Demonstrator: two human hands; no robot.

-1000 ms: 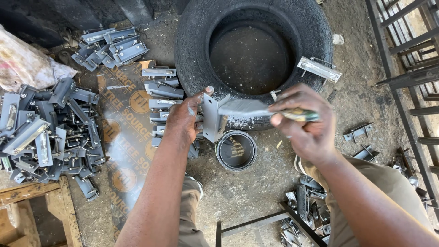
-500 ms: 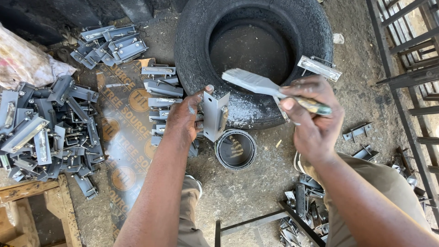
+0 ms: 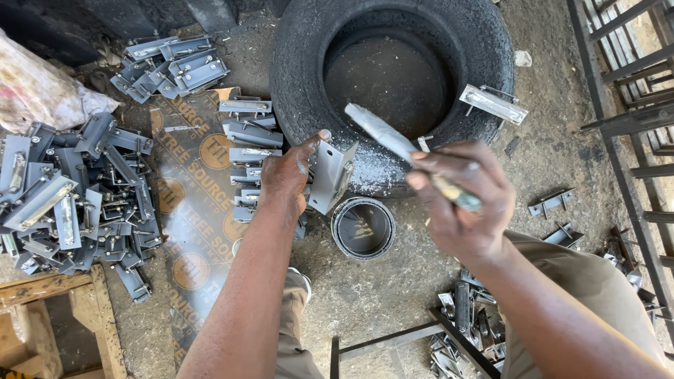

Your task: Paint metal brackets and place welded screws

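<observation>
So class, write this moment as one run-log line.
left hand: holds metal bracket on tyre | right hand: holds paintbrush raised | paint tin: open, on ground

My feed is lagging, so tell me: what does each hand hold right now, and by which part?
The left hand holds a metal bracket by its left edge. The right hand holds a paintbrush by its handle end.

Single head-worn view, steeply downward, close over tyre point(image 3: 295, 84) and ground

paint can point(image 3: 363, 228) sits before the tyre point(image 3: 302, 84), bracket pile point(image 3: 70, 196) far left.
</observation>
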